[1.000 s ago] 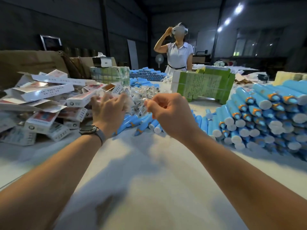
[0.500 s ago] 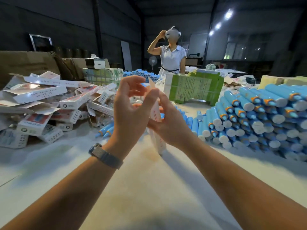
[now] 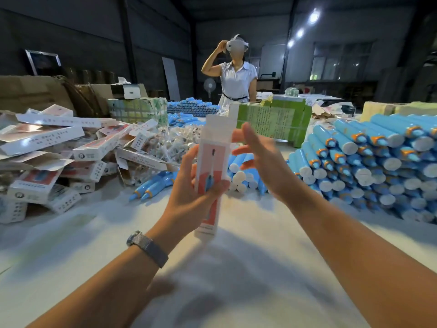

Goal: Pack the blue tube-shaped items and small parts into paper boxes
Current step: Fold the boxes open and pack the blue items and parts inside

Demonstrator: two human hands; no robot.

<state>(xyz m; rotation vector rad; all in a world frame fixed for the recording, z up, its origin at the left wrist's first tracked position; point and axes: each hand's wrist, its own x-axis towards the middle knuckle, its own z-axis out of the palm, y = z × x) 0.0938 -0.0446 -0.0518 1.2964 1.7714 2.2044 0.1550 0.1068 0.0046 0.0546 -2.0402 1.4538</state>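
Note:
My left hand [image 3: 194,192] grips a tall white and pink paper box [image 3: 214,162], held upright above the table with its top flaps open. My right hand [image 3: 262,159] hovers just right of the box with straight fingers spread, holding nothing. Blue tubes with white caps [image 3: 369,159] are stacked high on the right. More blue tubes [image 3: 153,185] lie loose behind my left hand. A heap of small parts in clear bags [image 3: 175,143] sits behind the box.
Folded paper boxes [image 3: 59,147] are piled on the left. Green cartons [image 3: 276,119] stand at the back middle, another carton [image 3: 139,110] at the back left. A person in a headset [image 3: 236,72] stands beyond the white table [image 3: 224,268].
The box has turned its printed face toward me in my left hand's grip. My right hand has let go of it and opened beside it.

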